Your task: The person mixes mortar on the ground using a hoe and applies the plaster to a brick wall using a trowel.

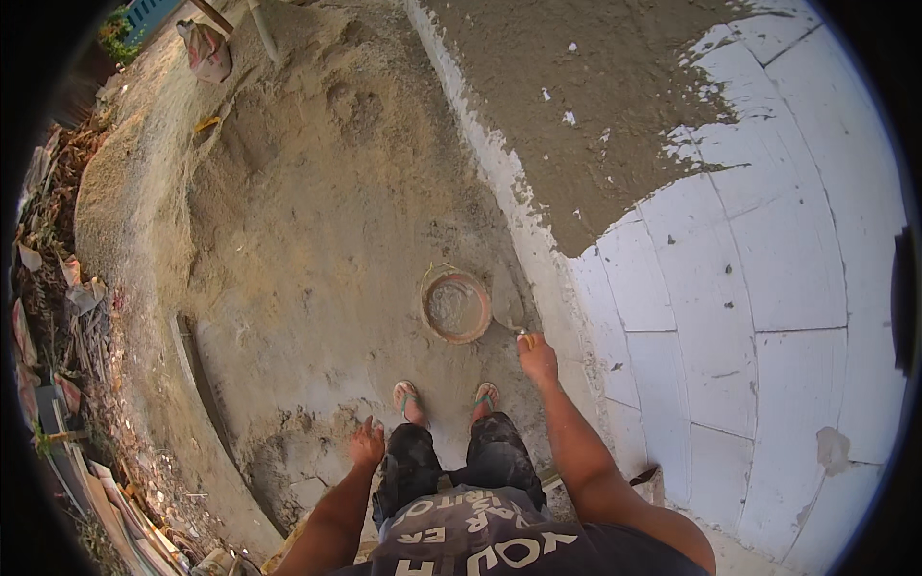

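Note:
My right hand (538, 361) is closed around the handle of a trowel (509, 311). Its grey blade lies just right of a round bucket (431, 324) with a reddish-brown rim; whether they touch I cannot tell. Inside the bucket is a wet grey mix (451, 305). My left hand (366, 445) hangs beside my left leg, fingers apart, with nothing in it. To the right, large white blocks (797, 384) form a flat face with thin dark joints. Rough grey mortar (605, 106) covers the far part of that face and ends in a ragged edge.
Sandy ground (317, 250) spreads around my sandalled feet. A pale concrete ledge (499, 168) runs along the block face. At far left stands a sack (206, 53) near a pipe (262, 31). A curved board (197, 374) lies at left, with debris (67, 288) beyond.

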{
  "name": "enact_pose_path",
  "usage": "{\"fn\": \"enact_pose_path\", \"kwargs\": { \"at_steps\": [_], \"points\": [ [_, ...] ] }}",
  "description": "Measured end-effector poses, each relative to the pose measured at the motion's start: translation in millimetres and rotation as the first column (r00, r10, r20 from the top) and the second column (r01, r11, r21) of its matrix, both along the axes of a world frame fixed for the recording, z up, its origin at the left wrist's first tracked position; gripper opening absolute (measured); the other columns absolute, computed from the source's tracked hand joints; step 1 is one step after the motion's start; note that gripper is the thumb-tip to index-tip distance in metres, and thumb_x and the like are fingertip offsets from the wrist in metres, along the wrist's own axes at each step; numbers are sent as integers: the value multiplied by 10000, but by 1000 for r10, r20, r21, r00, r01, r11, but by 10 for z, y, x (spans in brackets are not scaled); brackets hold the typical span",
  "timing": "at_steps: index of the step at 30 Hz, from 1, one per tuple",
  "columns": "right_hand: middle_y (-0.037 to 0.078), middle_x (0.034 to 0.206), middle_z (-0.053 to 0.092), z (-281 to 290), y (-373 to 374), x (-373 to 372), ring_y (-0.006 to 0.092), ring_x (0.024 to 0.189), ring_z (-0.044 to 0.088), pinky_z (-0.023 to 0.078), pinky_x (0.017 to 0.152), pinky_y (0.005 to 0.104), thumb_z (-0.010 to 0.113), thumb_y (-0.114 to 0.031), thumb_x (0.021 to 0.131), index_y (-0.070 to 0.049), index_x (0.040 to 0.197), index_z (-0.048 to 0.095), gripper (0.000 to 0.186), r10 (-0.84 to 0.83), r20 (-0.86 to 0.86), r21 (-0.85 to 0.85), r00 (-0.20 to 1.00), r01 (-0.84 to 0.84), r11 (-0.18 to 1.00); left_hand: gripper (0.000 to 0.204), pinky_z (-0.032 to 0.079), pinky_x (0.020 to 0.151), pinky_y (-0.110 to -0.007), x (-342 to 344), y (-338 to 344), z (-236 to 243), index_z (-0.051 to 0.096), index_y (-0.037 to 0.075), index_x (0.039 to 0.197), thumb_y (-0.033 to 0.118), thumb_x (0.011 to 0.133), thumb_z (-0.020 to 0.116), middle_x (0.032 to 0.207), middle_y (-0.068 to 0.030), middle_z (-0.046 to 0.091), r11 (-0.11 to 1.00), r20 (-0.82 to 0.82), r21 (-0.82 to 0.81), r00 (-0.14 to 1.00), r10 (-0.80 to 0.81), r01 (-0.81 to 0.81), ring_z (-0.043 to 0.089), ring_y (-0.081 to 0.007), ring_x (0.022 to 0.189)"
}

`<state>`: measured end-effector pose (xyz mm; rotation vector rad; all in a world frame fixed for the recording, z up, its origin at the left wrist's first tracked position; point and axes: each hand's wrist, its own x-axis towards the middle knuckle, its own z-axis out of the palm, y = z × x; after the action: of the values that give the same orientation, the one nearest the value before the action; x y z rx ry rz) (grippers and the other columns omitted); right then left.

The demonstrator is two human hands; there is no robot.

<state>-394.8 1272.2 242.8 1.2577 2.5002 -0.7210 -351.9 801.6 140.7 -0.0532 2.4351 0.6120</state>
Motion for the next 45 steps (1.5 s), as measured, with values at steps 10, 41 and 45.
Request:
{"fn": "enact_pose_path", "kwargs": {
  "at_steps": [10, 41, 45],
  "points": [
    [99, 1032, 701, -3788, -168, -1155, 271, 1030, 704, 564, 806, 430, 580, -327, 1011, -178, 1296, 589, 321, 442, 522, 253, 730, -628, 736, 715, 235, 1194, -572, 721, 307, -884, 465, 209, 1522, 625, 945, 543, 1567, -108, 438, 947, 293, -174, 932, -212, 270, 363, -379, 1458],
    [152, 1034, 738, -7, 1, -580, 375, 967, 710, 554, 813, 478, 735, -466, 846, -226, 1264, 630, 493, 479, -58, -160, 876, -482, 862, 644, 329, 1160, -523, 957, -34, -339, 509, 43, 1457, 441, 960, 603, 1423, -229, 564, 988, -164, -66, 979, 125, -137, 484, -398, 1356],
    [155, 1007, 734, 1935, 442, -532, 350, 931, 715, 548, 798, 443, 697, -413, 888, -139, 1238, 628, 450, 586, -321, -170, 744, -654, 737, 564, 432, 1080, -485, 748, 42, 336, 512, -25, 1435, 338, 1006, 565, 1366, -271, 597, 946, -108, 19, 940, 324, -324, 557, -434, 1268]
  ]
}}
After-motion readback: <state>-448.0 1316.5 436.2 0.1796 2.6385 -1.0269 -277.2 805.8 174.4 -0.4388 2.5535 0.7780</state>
